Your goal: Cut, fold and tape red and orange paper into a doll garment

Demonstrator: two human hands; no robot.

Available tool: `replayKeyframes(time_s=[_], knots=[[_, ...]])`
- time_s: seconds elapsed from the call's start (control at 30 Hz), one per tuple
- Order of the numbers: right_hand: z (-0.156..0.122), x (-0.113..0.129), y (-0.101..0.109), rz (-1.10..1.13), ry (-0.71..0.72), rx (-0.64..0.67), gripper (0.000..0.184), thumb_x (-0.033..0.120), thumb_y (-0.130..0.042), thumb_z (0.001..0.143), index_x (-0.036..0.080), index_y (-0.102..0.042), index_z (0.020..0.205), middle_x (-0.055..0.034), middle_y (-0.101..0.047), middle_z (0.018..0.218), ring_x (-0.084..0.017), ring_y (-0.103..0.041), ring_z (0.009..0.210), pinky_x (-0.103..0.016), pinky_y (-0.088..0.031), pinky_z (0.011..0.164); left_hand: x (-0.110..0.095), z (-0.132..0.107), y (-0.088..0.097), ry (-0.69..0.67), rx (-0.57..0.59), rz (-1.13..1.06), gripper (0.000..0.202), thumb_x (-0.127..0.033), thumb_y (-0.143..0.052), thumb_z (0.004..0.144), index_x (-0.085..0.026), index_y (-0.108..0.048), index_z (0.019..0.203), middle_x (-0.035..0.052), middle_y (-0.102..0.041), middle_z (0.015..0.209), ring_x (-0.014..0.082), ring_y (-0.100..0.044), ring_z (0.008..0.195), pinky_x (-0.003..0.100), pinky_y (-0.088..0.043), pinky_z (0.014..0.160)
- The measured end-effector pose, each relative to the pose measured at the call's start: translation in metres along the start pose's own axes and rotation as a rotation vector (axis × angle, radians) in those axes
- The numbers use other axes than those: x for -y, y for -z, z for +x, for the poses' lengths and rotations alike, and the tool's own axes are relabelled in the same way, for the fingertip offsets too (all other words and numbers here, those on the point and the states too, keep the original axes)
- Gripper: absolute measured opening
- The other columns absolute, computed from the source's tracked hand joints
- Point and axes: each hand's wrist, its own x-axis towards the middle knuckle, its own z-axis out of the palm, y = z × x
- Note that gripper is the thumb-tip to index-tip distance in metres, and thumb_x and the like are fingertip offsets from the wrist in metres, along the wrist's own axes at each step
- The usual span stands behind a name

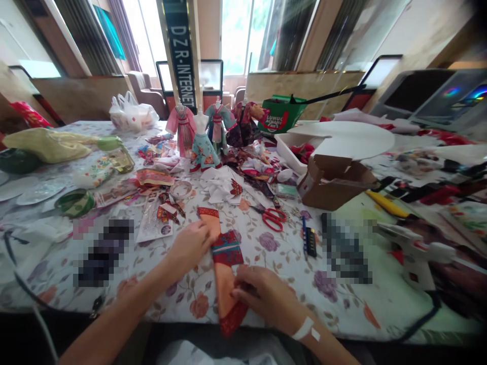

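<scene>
A small doll garment [227, 257] in orange and dark red lies on the flowered tablecloth before me, its patterned red middle crossed by a pale blue band. Its two orange sleeves reach away from me and toward me, each with a red patterned cuff. My left hand [193, 243] has closed fingers gripping the far sleeve beside the middle part. At the near sleeve, my right hand [262, 289] pinches the right edge with thumb and fingers; the fingertips partly cover the cloth. A white strip is around my right wrist. Red-handled scissors [274, 219] lie beyond the garment.
Dressed doll forms [216, 126] stand at the back among fabric scraps. A cardboard box [331, 185] and a white glue gun [416, 248] are on the right. Green tape [75, 203] and a lidded jar [117, 154] lie left. The near table edge runs below my hands.
</scene>
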Motion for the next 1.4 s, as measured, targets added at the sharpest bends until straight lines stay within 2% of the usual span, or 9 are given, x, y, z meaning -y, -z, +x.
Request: replayKeyframes(time_s=[0.13,0.27,0.47,0.57,0.73,0.83,1.03,1.23,1.4], knots=[[0.028,-0.004,0.014,0.119,0.041,-0.022,0.024,0.032,-0.05,0.09,0.019,-0.067,0.077,0.0019,-0.063,0.06,-0.011,-0.055,0.053,-0.02,-0.038,0.051,0.001,-0.006,-0.01,-0.034,0.104,0.018,0.036,-0.037,-0.054,0.085,-0.017,-0.058,0.115,0.0147,-0.051,0.132,0.0308,-0.05,0.118,0.044,-0.041,0.098],[0.075,-0.035,0.038,0.001,-0.006,-0.341,0.014,0.026,-0.055,0.086,0.017,-0.066,0.085,-0.0028,-0.068,0.075,-0.015,-0.06,0.064,-0.024,-0.044,0.061,0.006,0.003,-0.01,-0.19,0.202,-0.136,0.048,-0.032,-0.057,0.083,-0.018,-0.05,0.128,0.0135,-0.043,0.141,0.0263,-0.04,0.13,0.039,-0.036,0.106],[0.124,-0.071,0.044,-0.048,-0.056,-0.353,0.029,0.016,-0.066,0.072,0.011,-0.062,0.1,-0.0085,-0.067,0.087,-0.019,-0.06,0.076,-0.029,-0.046,0.071,0.008,0.029,-0.012,-0.422,0.315,-0.312,0.043,-0.032,-0.058,0.084,-0.021,-0.055,0.125,0.0106,-0.044,0.141,0.0236,-0.037,0.132,0.037,-0.032,0.109],[0.132,-0.077,0.037,-0.051,-0.073,-0.326,0.032,0.018,-0.069,0.067,0.011,-0.061,0.098,-0.0051,-0.065,0.08,-0.017,-0.058,0.07,-0.027,-0.044,0.065,0.007,0.03,-0.013,-0.362,0.241,-0.397,0.043,-0.034,-0.058,0.084,-0.021,-0.055,0.124,0.0107,-0.045,0.139,0.024,-0.04,0.13,0.036,-0.034,0.106],[0.135,-0.082,0.03,-0.03,-0.119,-0.326,0.034,0.022,-0.068,0.067,0.013,-0.06,0.099,-0.001,-0.061,0.073,-0.016,-0.054,0.065,-0.025,-0.04,0.06,0.0,-0.005,0.001,0.018,0.011,-0.241,0.043,-0.053,-0.066,0.072,-0.017,-0.063,0.094,0.0087,-0.06,0.098,0.026,-0.054,0.098,0.039,-0.042,0.088],[0.137,-0.081,0.03,-0.015,-0.134,-0.323,0.032,0.023,-0.068,0.066,0.014,-0.061,0.096,0.0,-0.06,0.07,-0.016,-0.053,0.063,-0.024,-0.038,0.057,-0.01,-0.032,0.004,0.054,0.134,-0.152,0.041,-0.056,-0.071,0.063,-0.018,-0.062,0.078,0.0052,-0.056,0.087,0.0247,-0.051,0.092,0.036,-0.04,0.082],[0.135,-0.08,0.032,0.011,-0.139,-0.31,0.017,0.023,-0.069,0.063,0.017,-0.064,0.078,0.0013,-0.059,0.063,-0.015,-0.053,0.06,-0.023,-0.036,0.055,-0.021,-0.047,-0.006,0.094,0.235,-0.234,0.015,-0.029,-0.068,0.07,-0.018,-0.058,0.065,0.0015,-0.057,0.083,0.0191,-0.051,0.086,0.031,-0.035,0.079],[0.104,-0.073,0.036,0.026,-0.175,-0.39,0.036,0.024,-0.064,0.067,0.017,-0.06,0.102,0.0029,-0.058,0.063,-0.014,-0.052,0.056,-0.023,-0.038,0.055,-0.001,-0.035,-0.004,0.217,0.32,-0.681,0.017,-0.032,-0.055,0.079,-0.017,-0.05,0.073,-0.0041,-0.05,0.063,0.0095,-0.044,0.057,0.021,-0.032,0.053],[0.054,-0.066,0.036,0.03,-0.213,-0.518,0.053,0.031,-0.056,0.077,0.014,-0.046,0.126,0.0036,-0.051,0.061,-0.015,-0.048,0.055,-0.025,-0.037,0.056,0.026,-0.018,0.009,0.149,0.527,-0.813,0.024,-0.036,-0.056,0.08,-0.017,-0.051,0.095,-0.0058,-0.047,0.063,0.0082,-0.04,0.054,0.019,-0.029,0.049]])
